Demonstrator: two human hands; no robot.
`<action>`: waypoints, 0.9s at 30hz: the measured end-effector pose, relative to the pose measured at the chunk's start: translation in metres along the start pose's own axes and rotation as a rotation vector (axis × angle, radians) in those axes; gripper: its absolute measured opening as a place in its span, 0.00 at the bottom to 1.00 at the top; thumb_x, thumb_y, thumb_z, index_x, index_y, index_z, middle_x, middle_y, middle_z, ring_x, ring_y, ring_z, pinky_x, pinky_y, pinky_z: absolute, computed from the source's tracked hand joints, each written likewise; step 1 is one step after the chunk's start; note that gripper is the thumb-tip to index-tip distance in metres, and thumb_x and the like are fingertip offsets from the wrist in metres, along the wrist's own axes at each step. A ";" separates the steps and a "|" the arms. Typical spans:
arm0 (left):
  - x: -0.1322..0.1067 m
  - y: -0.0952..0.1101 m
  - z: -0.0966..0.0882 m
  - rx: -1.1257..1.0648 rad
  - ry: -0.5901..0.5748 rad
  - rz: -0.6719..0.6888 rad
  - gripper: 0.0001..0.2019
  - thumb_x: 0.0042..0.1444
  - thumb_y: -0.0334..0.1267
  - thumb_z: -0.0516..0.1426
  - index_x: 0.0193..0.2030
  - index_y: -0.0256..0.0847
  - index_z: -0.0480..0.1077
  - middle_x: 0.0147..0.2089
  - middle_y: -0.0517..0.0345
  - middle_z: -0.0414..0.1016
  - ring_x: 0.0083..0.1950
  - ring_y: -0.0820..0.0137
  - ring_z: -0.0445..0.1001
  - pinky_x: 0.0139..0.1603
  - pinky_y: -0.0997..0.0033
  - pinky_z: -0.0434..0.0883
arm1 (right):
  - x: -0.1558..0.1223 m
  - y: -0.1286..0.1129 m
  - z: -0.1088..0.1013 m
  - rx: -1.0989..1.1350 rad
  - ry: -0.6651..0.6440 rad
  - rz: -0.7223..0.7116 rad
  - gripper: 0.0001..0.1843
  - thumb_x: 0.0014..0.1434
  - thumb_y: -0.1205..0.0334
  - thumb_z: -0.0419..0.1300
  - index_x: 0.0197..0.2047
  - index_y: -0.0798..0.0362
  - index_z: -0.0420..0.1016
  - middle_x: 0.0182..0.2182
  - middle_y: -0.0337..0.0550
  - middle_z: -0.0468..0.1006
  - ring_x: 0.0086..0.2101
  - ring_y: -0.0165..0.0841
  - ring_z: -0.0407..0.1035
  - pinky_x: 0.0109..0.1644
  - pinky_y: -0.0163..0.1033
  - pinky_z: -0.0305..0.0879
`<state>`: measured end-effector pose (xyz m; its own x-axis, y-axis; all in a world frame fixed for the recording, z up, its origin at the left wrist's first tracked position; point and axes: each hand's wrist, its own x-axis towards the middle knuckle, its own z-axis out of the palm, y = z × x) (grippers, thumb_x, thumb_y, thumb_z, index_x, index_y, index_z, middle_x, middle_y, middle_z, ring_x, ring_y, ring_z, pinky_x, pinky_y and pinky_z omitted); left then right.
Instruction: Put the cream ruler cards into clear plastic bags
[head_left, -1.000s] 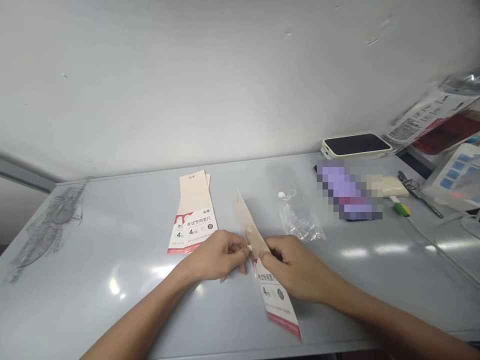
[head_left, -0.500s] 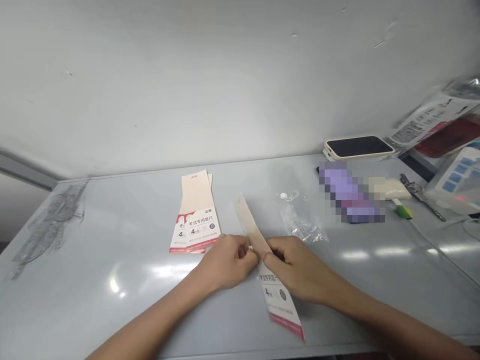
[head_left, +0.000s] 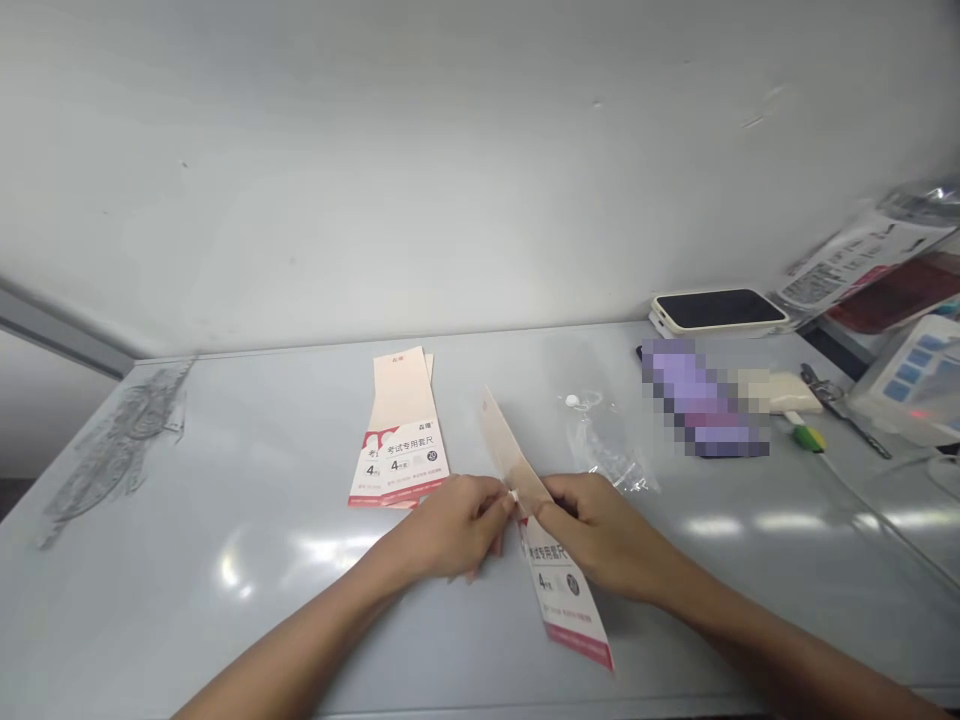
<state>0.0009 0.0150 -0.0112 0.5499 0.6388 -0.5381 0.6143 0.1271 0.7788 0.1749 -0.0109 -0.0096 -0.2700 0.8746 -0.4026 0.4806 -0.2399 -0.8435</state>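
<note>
A long beige and white card (head_left: pixel 555 575) with a red bottom edge and printed text is held tilted above the grey table (head_left: pixel 225 520). My right hand (head_left: pixel 600 535) grips its middle from the right, fingers closed. My left hand (head_left: pixel 457 525) pinches a tiny white piece at the card's left edge. Two matching cards (head_left: pixel 401 435) lie stacked flat on the table just behind my left hand.
A crumpled clear plastic bag (head_left: pixel 607 445) lies behind my right hand. Further right are a blurred purple item (head_left: pixel 701 400), a phone (head_left: pixel 716 310) by the wall, a green-tipped tool (head_left: pixel 806 435) and packages (head_left: pixel 877 255). A drawing (head_left: pixel 112 450) marks the table's left.
Both hands and the held card stay together with only small finger shifts; the view has tilted slightly, moving everything a little lower and right.
</note>
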 end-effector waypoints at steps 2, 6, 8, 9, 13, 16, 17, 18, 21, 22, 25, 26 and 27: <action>0.001 -0.001 0.001 -0.006 -0.001 -0.007 0.19 0.58 0.50 0.41 0.26 0.39 0.60 0.20 0.63 0.64 0.16 0.77 0.63 0.15 0.78 0.57 | 0.000 0.000 0.000 0.011 -0.025 0.001 0.14 0.56 0.60 0.46 0.19 0.52 0.56 0.18 0.35 0.56 0.20 0.26 0.51 0.22 0.33 0.47; 0.008 -0.006 0.009 0.062 0.097 -0.009 0.13 0.56 0.41 0.43 0.25 0.40 0.58 0.19 0.63 0.63 0.16 0.77 0.61 0.15 0.77 0.54 | 0.000 0.001 0.001 0.013 -0.009 -0.010 0.14 0.56 0.61 0.46 0.20 0.52 0.50 0.18 0.34 0.52 0.21 0.26 0.47 0.22 0.33 0.44; 0.012 -0.008 0.014 0.125 0.178 -0.004 0.11 0.54 0.38 0.44 0.23 0.40 0.57 0.19 0.63 0.61 0.17 0.78 0.59 0.16 0.77 0.51 | 0.000 0.002 0.002 0.009 0.000 -0.027 0.14 0.56 0.61 0.46 0.20 0.52 0.50 0.18 0.34 0.52 0.21 0.25 0.47 0.22 0.33 0.44; 0.013 -0.009 0.016 0.147 0.210 -0.004 0.11 0.53 0.38 0.44 0.22 0.40 0.56 0.18 0.63 0.60 0.17 0.78 0.58 0.16 0.76 0.50 | 0.000 0.003 0.003 0.008 0.002 -0.035 0.14 0.56 0.62 0.46 0.20 0.52 0.50 0.18 0.34 0.52 0.21 0.25 0.47 0.21 0.33 0.44; 0.014 -0.009 0.017 0.156 0.237 -0.004 0.10 0.52 0.36 0.44 0.22 0.40 0.57 0.18 0.63 0.59 0.18 0.77 0.57 0.16 0.77 0.50 | 0.000 0.003 0.005 0.011 0.003 -0.039 0.13 0.55 0.63 0.46 0.20 0.52 0.50 0.18 0.34 0.53 0.21 0.25 0.47 0.21 0.33 0.44; 0.010 -0.009 0.011 0.095 0.181 -0.016 0.11 0.54 0.39 0.45 0.25 0.40 0.61 0.19 0.62 0.63 0.17 0.76 0.60 0.16 0.76 0.53 | 0.001 0.003 0.003 0.015 0.007 -0.021 0.14 0.56 0.61 0.46 0.20 0.52 0.52 0.17 0.34 0.55 0.20 0.25 0.49 0.21 0.33 0.45; 0.009 -0.009 0.009 0.071 0.174 -0.019 0.11 0.55 0.41 0.45 0.25 0.40 0.61 0.19 0.62 0.64 0.17 0.76 0.61 0.16 0.76 0.54 | 0.002 0.002 0.001 0.016 0.014 -0.015 0.14 0.56 0.61 0.46 0.20 0.52 0.54 0.17 0.35 0.57 0.20 0.25 0.51 0.21 0.33 0.46; 0.008 -0.009 0.006 0.050 0.179 -0.020 0.13 0.55 0.43 0.45 0.26 0.40 0.62 0.19 0.61 0.65 0.16 0.75 0.62 0.16 0.76 0.54 | 0.003 0.002 -0.001 0.023 0.015 -0.012 0.14 0.56 0.60 0.47 0.20 0.53 0.56 0.17 0.35 0.59 0.20 0.26 0.53 0.21 0.33 0.48; 0.006 -0.011 -0.001 0.005 0.267 -0.018 0.16 0.56 0.50 0.45 0.30 0.40 0.63 0.21 0.61 0.66 0.17 0.75 0.62 0.16 0.75 0.55 | 0.005 0.000 -0.012 0.094 -0.011 -0.018 0.13 0.57 0.59 0.48 0.24 0.54 0.65 0.21 0.38 0.68 0.22 0.28 0.62 0.24 0.33 0.55; 0.006 -0.011 -0.003 -0.007 0.310 -0.010 0.16 0.56 0.51 0.45 0.32 0.41 0.62 0.21 0.61 0.67 0.17 0.75 0.61 0.16 0.76 0.56 | 0.005 0.000 -0.016 0.137 -0.026 -0.021 0.13 0.58 0.58 0.49 0.26 0.55 0.67 0.22 0.39 0.70 0.24 0.30 0.65 0.25 0.34 0.58; 0.007 -0.009 -0.004 -0.054 0.469 0.047 0.15 0.55 0.51 0.48 0.43 0.43 0.59 0.24 0.65 0.66 0.19 0.76 0.61 0.18 0.77 0.56 | 0.006 -0.001 -0.026 0.282 -0.048 -0.048 0.14 0.58 0.55 0.51 0.32 0.55 0.71 0.28 0.42 0.75 0.30 0.34 0.71 0.31 0.37 0.64; 0.007 -0.008 -0.004 -0.064 0.517 0.073 0.16 0.54 0.50 0.49 0.45 0.45 0.58 0.23 0.66 0.64 0.19 0.76 0.59 0.19 0.77 0.55 | 0.006 -0.001 -0.028 0.319 -0.046 -0.067 0.14 0.58 0.54 0.52 0.35 0.55 0.72 0.30 0.43 0.76 0.32 0.35 0.72 0.33 0.38 0.66; 0.007 -0.007 -0.004 -0.070 0.551 0.099 0.15 0.54 0.49 0.50 0.46 0.45 0.58 0.23 0.68 0.62 0.20 0.77 0.58 0.20 0.77 0.55 | 0.006 -0.001 -0.029 0.344 -0.040 -0.089 0.14 0.58 0.53 0.52 0.37 0.54 0.72 0.31 0.43 0.77 0.33 0.36 0.72 0.34 0.39 0.67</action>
<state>-0.0018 0.0211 -0.0191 0.2145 0.9497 -0.2283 0.5260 0.0847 0.8463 0.1969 0.0072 -0.0005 -0.3341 0.8827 -0.3305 0.1463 -0.2979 -0.9433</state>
